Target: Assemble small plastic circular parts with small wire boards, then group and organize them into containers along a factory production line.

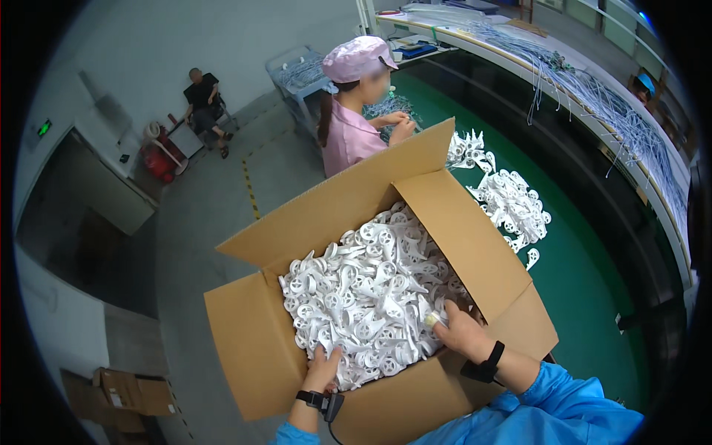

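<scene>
Left hand (321,372): two visible digits apart, tips against white parts in the near-left corner; remaining fingers hidden.
Right hand (465,334): visible digits slightly parted at the parts, toward the near-right corner; small pale-yellow piece (432,319) at the tips, held or merely touched, cannot tell.
White plastic parts (360,293): heaped in the box, between the two hands and ahead of their fingertips.
Cardboard box (252,345): open, around both sets of fingers; near edge close to both wrists.
Flaps: all folded outward; far flap (337,200) raised well ahead of the fingertips.
Room: open above the heap between the hands; side walls close outside each hand.
Green tabletop (571,311): right of the right fingers, beyond the box; loose pile (514,204) of similar parts ahead-right.
Co-worker (350,137): beyond the far flap, well apart from both hands.
</scene>
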A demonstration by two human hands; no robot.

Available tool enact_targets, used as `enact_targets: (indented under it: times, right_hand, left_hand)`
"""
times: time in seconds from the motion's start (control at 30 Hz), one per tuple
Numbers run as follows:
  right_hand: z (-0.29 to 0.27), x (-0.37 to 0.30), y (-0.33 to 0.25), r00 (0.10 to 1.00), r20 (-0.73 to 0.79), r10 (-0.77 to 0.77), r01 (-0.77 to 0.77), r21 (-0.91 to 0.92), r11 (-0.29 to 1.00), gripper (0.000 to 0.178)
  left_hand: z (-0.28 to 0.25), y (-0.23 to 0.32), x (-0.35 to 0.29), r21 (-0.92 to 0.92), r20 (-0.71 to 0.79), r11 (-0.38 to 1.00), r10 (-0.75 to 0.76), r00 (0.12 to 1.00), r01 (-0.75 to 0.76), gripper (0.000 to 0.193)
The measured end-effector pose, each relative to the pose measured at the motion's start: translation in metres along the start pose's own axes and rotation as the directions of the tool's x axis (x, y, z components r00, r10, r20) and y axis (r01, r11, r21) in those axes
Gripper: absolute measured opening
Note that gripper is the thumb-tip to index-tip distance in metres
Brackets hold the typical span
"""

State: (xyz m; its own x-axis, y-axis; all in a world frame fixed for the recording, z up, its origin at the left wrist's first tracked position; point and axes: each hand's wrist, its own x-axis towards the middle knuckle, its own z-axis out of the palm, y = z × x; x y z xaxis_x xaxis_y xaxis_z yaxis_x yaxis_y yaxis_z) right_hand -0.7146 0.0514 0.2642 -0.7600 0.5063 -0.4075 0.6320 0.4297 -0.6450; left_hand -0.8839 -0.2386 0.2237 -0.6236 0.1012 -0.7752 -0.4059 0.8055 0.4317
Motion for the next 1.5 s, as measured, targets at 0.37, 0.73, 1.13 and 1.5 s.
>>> enact_targets:
  times: [0.37,0.73,1.13,1.5]
  right_hand:
    - [0.026,0.005,-0.005,0.999,0.033,0.007,-0.012,0.163,0.987,0.082]
    - [0.058,0.02,0.007,1.0,0.01,0.0,-0.005,0.497,0.868,0.083]
    - [0.062,0.023,-0.004,0.993,0.118,-0.004,-0.078,0.68,0.729,0.076]
    - [0.077,0.024,0.005,0.974,0.208,-0.085,-0.11,0.771,0.628,0.081]
  left_hand:
    - [0.015,-0.008,-0.006,-0.268,0.13,0.96,-0.051,0.99,0.084,0.079]
    - [0.047,-0.016,-0.017,-0.468,0.071,0.874,0.184,0.98,-0.13,0.064]
    - [0.052,0.047,-0.072,0.033,0.031,0.919,0.392,0.919,-0.393,0.056]
    - [0.098,0.025,-0.05,-0.047,-0.217,0.883,0.447,0.868,-0.467,0.054]
